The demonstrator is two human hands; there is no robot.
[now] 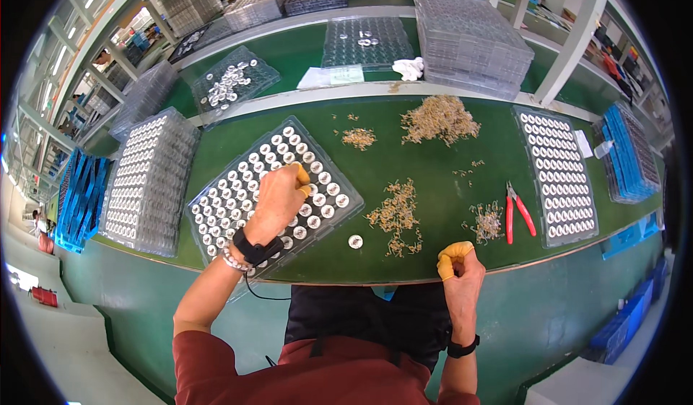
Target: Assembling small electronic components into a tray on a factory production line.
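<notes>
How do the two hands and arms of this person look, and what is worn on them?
The left hand has yellow finger covers, a black boxy wrist device, a beaded bracelet and a thin black cable near the wrist. The right hand also has yellow finger covers, plus a black wristband. The dark red sleeves are short.

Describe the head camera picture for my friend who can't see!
A person's left hand is over a tray of round white parts on a green bench, while the right hand is near the bench's front edge. Between the hands lie one loose white part and tiny gold-coloured pieces; red-handled pliers lie farther right.
</notes>
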